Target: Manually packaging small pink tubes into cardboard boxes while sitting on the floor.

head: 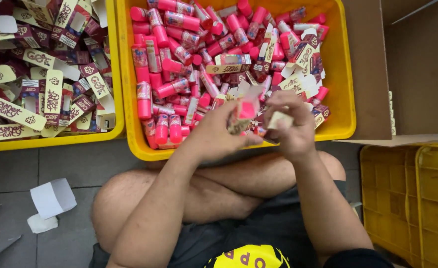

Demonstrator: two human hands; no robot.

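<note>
**Pink tube and carton, both hands over the middle bin**

While the person sits cross-legged on the grey floor point(80, 164), both hands meet above the near rim of the middle yellow bin point(345, 106).

- Left hand point(219, 131): fingers closed around a pink tube point(246, 110) with a patterned wrapper. The tube's long axis runs up and slightly right from the palm, its pink end pointing toward the bin.
- Right hand point(291, 126): fingers pinched together on a small pale carton piece point(280, 119), held just right of the tube. Motion blur hides whether carton and tube touch.
- Relation: the tube lies between the two hands, nearer the left, which alone carries it; the carton sits on its right side at about the same height.
- Middle bin contents: a loose pile of pink tubes point(174, 59) on the left and centre, with printed maroon-and-cream cartons point(303, 54) heaped toward the right.
- Left yellow bin point(115, 64): filled with flat maroon-and-cream cartons point(45, 74).
- Right side: an open brown cardboard box point(412, 74), and below it stacked yellow crates point(412, 198).
- Floor, lower left: white folded card scraps point(53, 198).
</note>
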